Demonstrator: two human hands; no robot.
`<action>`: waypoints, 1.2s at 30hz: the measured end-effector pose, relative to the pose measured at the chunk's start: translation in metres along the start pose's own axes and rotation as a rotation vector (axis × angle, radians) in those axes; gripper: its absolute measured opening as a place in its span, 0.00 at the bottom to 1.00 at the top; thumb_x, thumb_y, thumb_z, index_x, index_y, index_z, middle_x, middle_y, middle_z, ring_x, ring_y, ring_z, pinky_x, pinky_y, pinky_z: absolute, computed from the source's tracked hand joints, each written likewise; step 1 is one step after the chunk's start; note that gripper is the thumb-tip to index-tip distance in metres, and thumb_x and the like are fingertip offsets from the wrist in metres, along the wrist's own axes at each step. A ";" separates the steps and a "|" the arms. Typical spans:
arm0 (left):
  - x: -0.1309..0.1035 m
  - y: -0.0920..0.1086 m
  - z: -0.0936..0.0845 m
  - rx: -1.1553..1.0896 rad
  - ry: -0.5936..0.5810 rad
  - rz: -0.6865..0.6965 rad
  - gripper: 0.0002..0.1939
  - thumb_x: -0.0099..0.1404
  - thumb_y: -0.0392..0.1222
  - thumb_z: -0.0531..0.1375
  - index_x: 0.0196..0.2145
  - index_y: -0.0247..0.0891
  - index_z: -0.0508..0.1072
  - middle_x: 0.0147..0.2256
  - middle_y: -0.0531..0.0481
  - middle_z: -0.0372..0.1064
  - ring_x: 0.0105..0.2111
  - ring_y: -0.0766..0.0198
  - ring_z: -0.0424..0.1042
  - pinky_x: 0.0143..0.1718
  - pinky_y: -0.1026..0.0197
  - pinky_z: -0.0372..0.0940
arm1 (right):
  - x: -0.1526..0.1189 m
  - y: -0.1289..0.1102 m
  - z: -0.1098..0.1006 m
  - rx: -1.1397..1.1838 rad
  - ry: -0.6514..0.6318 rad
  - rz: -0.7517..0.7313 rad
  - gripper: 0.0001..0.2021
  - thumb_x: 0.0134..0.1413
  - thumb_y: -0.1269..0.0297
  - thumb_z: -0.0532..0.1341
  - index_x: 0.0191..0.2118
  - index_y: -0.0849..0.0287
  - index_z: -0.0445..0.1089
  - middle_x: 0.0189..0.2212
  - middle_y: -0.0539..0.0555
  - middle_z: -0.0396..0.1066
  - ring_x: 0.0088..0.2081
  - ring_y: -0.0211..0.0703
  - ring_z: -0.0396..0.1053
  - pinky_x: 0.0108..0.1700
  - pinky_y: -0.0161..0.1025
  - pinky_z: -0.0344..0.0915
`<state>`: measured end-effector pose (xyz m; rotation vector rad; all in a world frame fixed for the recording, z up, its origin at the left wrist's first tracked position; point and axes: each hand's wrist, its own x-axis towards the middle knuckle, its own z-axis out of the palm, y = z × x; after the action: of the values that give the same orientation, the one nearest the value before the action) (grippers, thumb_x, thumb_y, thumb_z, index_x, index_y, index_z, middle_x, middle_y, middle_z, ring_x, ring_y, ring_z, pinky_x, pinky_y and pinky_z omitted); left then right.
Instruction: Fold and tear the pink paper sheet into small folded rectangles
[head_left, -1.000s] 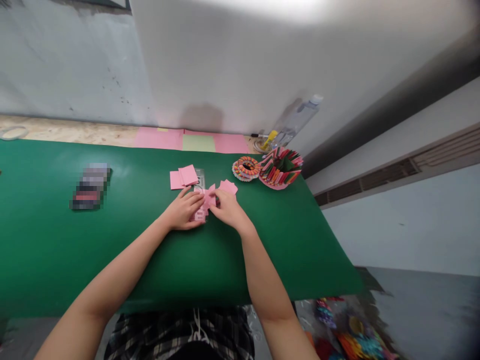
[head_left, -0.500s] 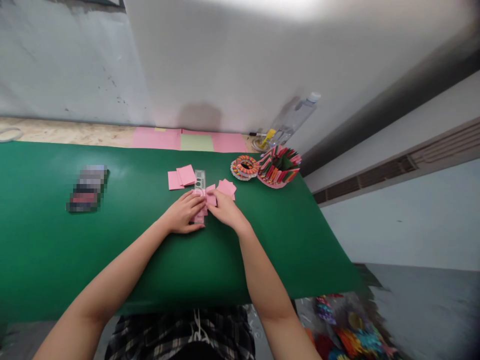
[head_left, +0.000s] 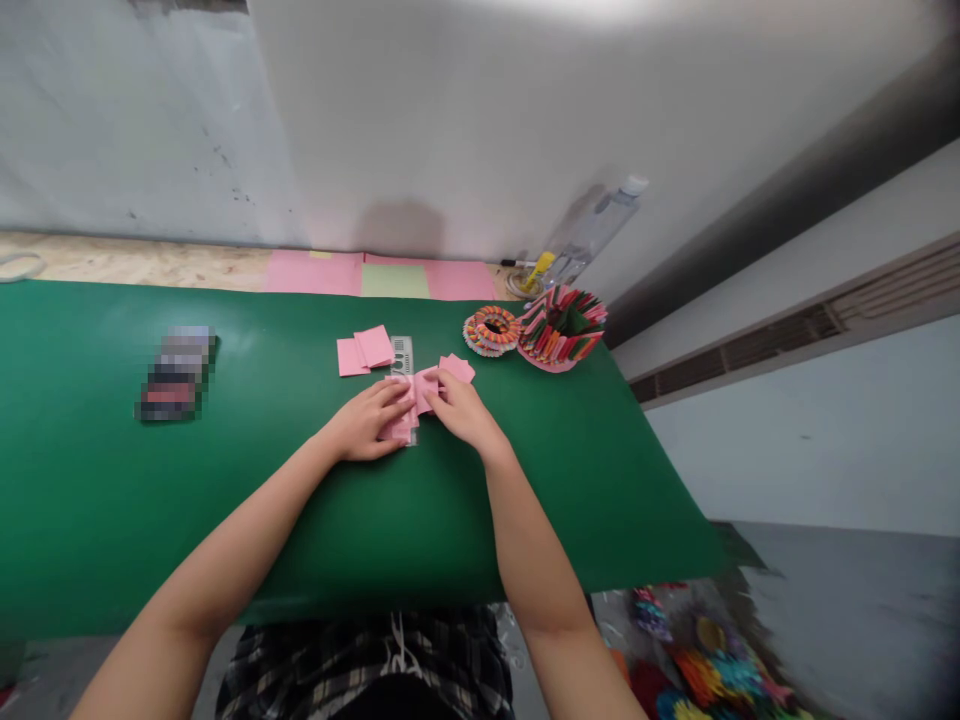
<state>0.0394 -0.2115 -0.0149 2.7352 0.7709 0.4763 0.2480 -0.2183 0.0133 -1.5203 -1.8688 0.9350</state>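
Observation:
My left hand (head_left: 367, 420) lies with spread fingers on a clear ruler (head_left: 403, 355) and on pink paper (head_left: 396, 430) beneath it. To its right, my right hand (head_left: 457, 408) pinches a small pink paper piece (head_left: 424, 388) between thumb and fingers, at the ruler's right edge. Just behind my right hand lie more pink pieces (head_left: 457, 368), partly hidden by it. Left of the ruler's far end rest a few pink squares (head_left: 373, 347), overlapping one another.
Several folded-paper rings (head_left: 491, 331) and a round bundle of folded paper (head_left: 562, 330) stand at the back right of the green table (head_left: 247, 480). Behind them a clear bottle (head_left: 600, 232) leans on the wall. A blurred-out phone-like object (head_left: 176, 374) lies left.
My right hand has moved slightly right, and more of the pink piece it pinches now shows beside the ruler. My left hand stays in place.

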 end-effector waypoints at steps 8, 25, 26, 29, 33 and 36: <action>0.000 0.000 0.002 -0.012 -0.003 -0.024 0.35 0.61 0.54 0.55 0.60 0.31 0.56 0.60 0.33 0.54 0.61 0.46 0.52 0.61 0.42 0.49 | 0.001 -0.001 0.000 0.004 -0.007 0.004 0.14 0.56 0.68 0.53 0.48 0.59 0.65 0.43 0.56 0.70 0.41 0.41 0.69 0.48 0.43 0.64; 0.004 0.002 -0.002 0.032 -0.066 -0.058 0.35 0.62 0.55 0.54 0.60 0.31 0.57 0.60 0.34 0.55 0.61 0.47 0.52 0.61 0.46 0.48 | 0.003 0.001 -0.003 0.012 0.110 0.046 0.11 0.55 0.68 0.55 0.41 0.59 0.73 0.38 0.56 0.75 0.35 0.41 0.72 0.41 0.41 0.67; 0.004 0.002 -0.003 0.033 -0.067 -0.057 0.35 0.62 0.55 0.54 0.60 0.30 0.57 0.60 0.34 0.55 0.61 0.47 0.52 0.61 0.46 0.48 | 0.004 0.001 -0.003 0.011 0.125 0.046 0.10 0.54 0.68 0.55 0.38 0.59 0.74 0.37 0.56 0.75 0.34 0.41 0.72 0.40 0.41 0.67; 0.005 0.002 -0.003 0.027 -0.069 -0.055 0.35 0.61 0.55 0.55 0.60 0.29 0.58 0.60 0.33 0.55 0.61 0.47 0.52 0.61 0.47 0.48 | 0.005 0.002 -0.002 -0.020 0.164 0.061 0.10 0.53 0.69 0.56 0.34 0.60 0.75 0.33 0.56 0.76 0.32 0.43 0.72 0.39 0.41 0.67; 0.005 0.004 -0.004 0.033 -0.075 -0.079 0.35 0.61 0.55 0.56 0.59 0.30 0.59 0.60 0.34 0.55 0.61 0.47 0.53 0.61 0.48 0.49 | 0.006 0.006 -0.001 -0.027 0.187 0.078 0.09 0.51 0.68 0.57 0.32 0.60 0.76 0.29 0.55 0.76 0.29 0.43 0.72 0.37 0.40 0.67; 0.005 0.005 -0.004 0.054 -0.080 -0.094 0.35 0.61 0.55 0.55 0.59 0.31 0.59 0.60 0.35 0.55 0.61 0.47 0.53 0.61 0.48 0.50 | 0.006 0.007 0.000 -0.013 0.171 0.082 0.09 0.49 0.70 0.57 0.32 0.60 0.76 0.26 0.54 0.75 0.28 0.42 0.71 0.35 0.39 0.66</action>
<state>0.0443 -0.2118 -0.0084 2.7328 0.8995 0.3287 0.2511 -0.2115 0.0076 -1.6414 -1.7060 0.8036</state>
